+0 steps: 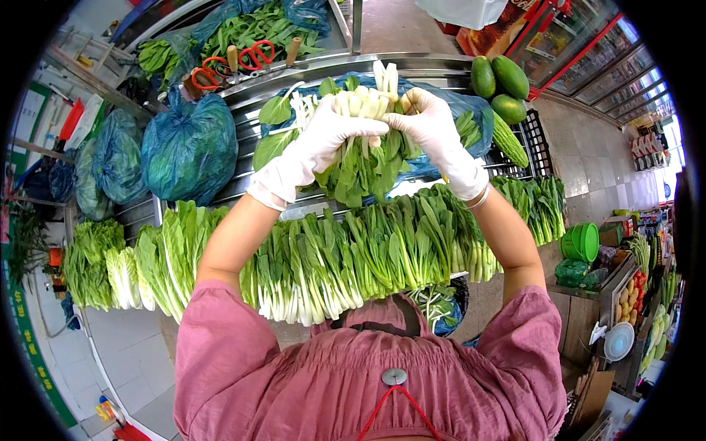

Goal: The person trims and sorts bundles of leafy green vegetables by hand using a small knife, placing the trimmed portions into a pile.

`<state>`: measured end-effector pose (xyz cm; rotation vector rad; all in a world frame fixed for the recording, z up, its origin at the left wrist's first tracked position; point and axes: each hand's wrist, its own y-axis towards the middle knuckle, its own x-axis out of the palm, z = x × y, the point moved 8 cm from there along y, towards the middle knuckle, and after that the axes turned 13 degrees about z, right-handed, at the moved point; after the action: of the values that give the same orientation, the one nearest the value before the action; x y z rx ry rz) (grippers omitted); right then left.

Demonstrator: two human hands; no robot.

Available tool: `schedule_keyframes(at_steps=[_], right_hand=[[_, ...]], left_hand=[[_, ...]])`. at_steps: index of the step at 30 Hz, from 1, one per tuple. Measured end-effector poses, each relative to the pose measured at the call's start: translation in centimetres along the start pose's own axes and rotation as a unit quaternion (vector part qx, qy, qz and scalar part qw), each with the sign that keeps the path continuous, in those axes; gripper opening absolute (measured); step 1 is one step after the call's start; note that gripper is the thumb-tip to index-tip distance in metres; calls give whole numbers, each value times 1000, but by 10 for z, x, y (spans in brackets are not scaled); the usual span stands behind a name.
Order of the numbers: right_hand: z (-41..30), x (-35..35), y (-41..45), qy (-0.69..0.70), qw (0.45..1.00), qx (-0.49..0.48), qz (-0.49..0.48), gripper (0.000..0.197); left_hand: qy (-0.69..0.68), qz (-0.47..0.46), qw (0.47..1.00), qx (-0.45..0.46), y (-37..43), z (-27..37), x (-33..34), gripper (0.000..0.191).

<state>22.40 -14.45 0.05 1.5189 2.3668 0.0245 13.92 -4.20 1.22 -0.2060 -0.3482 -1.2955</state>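
My left hand (325,135), in a white glove, grips a bunch of leafy greens with pale stems (358,103); the stem ends point away from me and the leaves hang toward me. My right hand (427,118), gloved too, pinches at the right side of the bunch with thumb and forefinger; whether it holds a stem there is hard to tell. More loose greens (276,110) lie left of the bunch. Beneath both hands is a blue plastic bag (479,118) spread on a slatted metal counter. Nearer to me stands a long row of leafy greens (386,248).
Full blue plastic bags (190,149) sit at the left. Beyond are red-handled scissors (256,55) and wooden handles at the metal edge. Green papayas (510,77), a bitter melon (507,140) and a black crate (539,143) are at the right. Lettuce (96,259) stands at the near left.
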Motion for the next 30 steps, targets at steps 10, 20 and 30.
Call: schedule_keyframes(at_steps=[10,20,30], right_hand=[[-41,-2,-3,123,979,41,-156,48],[-38,12,2,140,941,81,-296,31],[-19,19,4,234,893,180,-340,23]], left_hand=[[36,-51,997,56,-5,12,-27,25],[64,-46,997,-5,-17,7,-23,48],[37,-73,997,10,-9,-2,-33,23]])
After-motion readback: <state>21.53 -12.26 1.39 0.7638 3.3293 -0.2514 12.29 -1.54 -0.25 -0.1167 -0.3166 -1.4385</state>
